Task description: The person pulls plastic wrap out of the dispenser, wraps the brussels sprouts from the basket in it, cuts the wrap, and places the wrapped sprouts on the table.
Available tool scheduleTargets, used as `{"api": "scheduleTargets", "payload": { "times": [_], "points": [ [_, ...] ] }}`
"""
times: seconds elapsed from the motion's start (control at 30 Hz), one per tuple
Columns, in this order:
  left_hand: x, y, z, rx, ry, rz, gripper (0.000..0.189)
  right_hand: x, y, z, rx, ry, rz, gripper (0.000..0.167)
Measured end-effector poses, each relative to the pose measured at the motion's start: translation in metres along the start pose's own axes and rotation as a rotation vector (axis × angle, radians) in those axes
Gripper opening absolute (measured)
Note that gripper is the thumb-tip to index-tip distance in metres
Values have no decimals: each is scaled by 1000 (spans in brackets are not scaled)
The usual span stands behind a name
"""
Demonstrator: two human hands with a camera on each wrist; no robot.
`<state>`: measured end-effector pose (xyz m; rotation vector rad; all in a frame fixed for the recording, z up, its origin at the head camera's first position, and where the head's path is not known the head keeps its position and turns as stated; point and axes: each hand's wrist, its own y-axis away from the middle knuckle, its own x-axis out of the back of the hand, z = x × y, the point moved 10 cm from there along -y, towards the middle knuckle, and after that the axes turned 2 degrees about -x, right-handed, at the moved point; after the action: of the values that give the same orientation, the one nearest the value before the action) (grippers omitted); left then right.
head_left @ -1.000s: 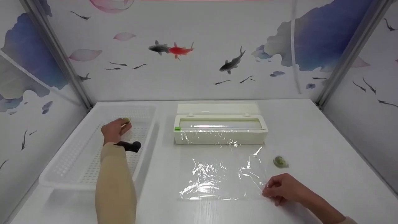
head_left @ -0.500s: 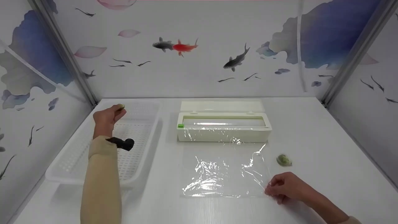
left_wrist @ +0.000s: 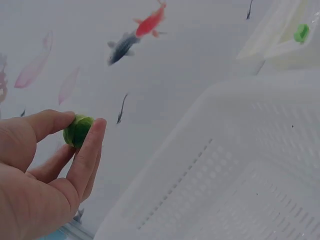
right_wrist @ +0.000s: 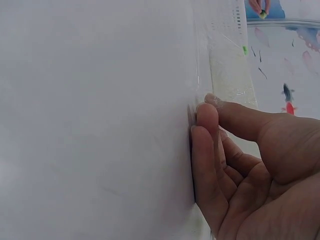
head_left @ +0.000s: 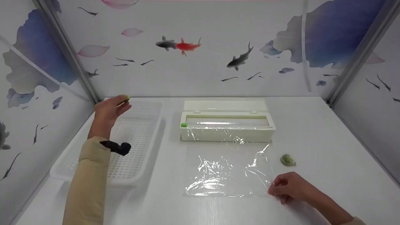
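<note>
Right hand: the hand [head_left: 289,187] pinches the near right corner of the cling film between thumb and fingertips, low over the tabletop [head_left: 175,212].
Cling film: the clear sheet [head_left: 218,175] spreads forward from its dispenser over the tabletop, creased and shining, with bright glints along its near edge.
Left sleeve: a padded beige sleeve [head_left: 86,184] reaches across the near end of the basket; a small black device [head_left: 125,148] sticks out at its cuff.
Loose sprout: a small green sprout-like vegetable [head_left: 287,159] lies on the tabletop, to the right of the film and just beyond the right hand; whether it is wrapped is too small to tell.
Basket: a white perforated plastic basket [head_left: 137,134] stands on the left side of the tabletop.
Dispenser: the cream cling film dispenser [head_left: 225,134] sits beyond the sheet, its lid [head_left: 226,105] folded back, a green slider [head_left: 184,125] at its left end.
Left hand: raised at the far left end of the basket, this hand [head_left: 109,107] grasps a Brussels sprout [left_wrist: 77,131] between thumb and fingers.
Back wall: white panel [head_left: 203,78] printed with fish and petals.
</note>
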<state>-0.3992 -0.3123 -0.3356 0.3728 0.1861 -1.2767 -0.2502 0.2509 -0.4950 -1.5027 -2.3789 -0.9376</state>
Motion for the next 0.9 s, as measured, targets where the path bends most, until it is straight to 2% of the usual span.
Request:
{"api": "scheduleTargets", "payload": {
  "times": [0.3,0.47,0.67,0.9],
  "points": [
    [-26,12,3,-25,16,-121,16,0,-1,0,17,-6,-7,29],
    [-43,20,-3,-22,-31,-175,26,0,-1,0,20,6,-6,29],
    [-68,36,-11,-35,-46,-271,40,0,-2,1,3,9,-5,29],
    [-95,54,-20,-63,-125,-323,35,2,-2,2,-19,40,11,31]
  ]
}}
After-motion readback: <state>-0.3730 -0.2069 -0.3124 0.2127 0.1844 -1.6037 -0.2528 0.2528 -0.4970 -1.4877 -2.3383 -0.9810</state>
